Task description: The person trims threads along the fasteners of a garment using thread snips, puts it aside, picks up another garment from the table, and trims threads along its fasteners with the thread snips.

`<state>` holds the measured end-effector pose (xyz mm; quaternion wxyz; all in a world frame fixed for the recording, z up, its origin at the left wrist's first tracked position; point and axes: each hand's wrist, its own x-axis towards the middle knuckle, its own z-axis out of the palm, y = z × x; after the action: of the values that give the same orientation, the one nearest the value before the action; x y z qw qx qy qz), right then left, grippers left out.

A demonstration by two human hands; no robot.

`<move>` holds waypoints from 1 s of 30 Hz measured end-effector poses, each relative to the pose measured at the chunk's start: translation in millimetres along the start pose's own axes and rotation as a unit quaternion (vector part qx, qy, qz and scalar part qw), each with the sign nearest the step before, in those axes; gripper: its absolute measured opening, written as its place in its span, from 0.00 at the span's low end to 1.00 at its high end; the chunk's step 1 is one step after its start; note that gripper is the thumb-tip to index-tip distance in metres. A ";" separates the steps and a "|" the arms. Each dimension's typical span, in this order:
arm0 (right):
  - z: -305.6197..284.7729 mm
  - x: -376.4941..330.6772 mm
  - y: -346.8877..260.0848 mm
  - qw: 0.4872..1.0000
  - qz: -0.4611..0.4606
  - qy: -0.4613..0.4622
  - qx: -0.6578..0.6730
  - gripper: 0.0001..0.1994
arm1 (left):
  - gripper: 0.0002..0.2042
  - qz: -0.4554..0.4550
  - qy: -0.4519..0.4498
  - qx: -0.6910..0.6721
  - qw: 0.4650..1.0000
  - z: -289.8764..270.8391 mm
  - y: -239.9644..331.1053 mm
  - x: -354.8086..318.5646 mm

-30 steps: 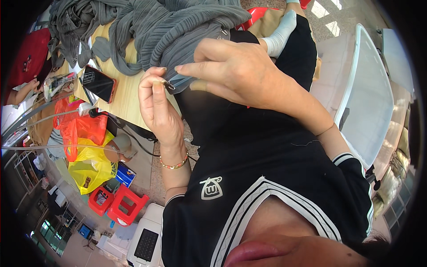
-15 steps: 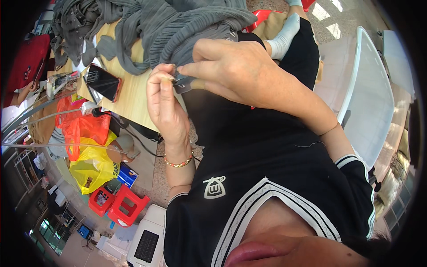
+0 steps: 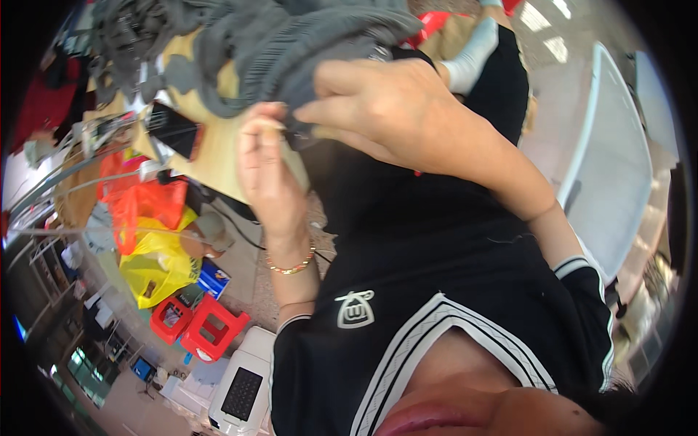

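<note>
Pleated grey fabric (image 3: pixel 291 54) lies heaped over the far part of the light wood table and hangs toward my lap. Close together in front of me, both hands are closed at a thin, dark grey edge of this fabric (image 3: pixel 298 134). My left hand (image 3: pixel 273 171) pinches it between thumb and fingers, a beaded bracelet on its wrist. Reaching across from the right, my right hand (image 3: pixel 392 109) has its thumb and fingers pressed together on the same edge and covers much of it. A small dark piece shows between the fingertips, too blurred to name.
On the wood table (image 3: pixel 218 163) a dark phone (image 3: pixel 173 131) lies left of my hands. Orange (image 3: pixel 149 203) and yellow plastic bags (image 3: pixel 156 261) hang below it near a cable. Red stools (image 3: pixel 214 327) stand lower left. A pale translucent panel (image 3: pixel 614 167) is at my right.
The whole view has shifted slightly and blurred. Both hands keep their pinch on the grey fabric, with the left fingers a little straighter.
</note>
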<state>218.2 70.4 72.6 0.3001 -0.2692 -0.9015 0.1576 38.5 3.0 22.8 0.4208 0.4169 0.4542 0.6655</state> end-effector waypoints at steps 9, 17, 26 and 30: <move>-23.4 -44.0 60.0 0.962 0.102 0.104 0.233 0.13 | 0.09 0.039 0.042 -0.106 0.993 -58.6 23.6 8.7; -0.8 -78.2 72.1 0.896 0.226 0.127 0.360 0.14 | 0.05 0.054 0.107 -0.462 0.879 -128.7 75.0 32.3; 7.6 -82.9 78.4 0.898 0.215 0.141 0.358 0.15 | 0.03 0.066 0.076 -0.334 0.937 -245.6 81.6 36.4; 9.3 -81.5 81.2 0.870 0.247 0.157 0.397 0.16 | 0.15 0.109 0.272 0.359 0.886 -150.4 42.4 22.7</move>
<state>299.1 87.3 -7.9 0.4706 -0.3623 -0.6080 0.5268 -116.9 -23.7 31.2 0.0271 0.3891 0.7105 0.5857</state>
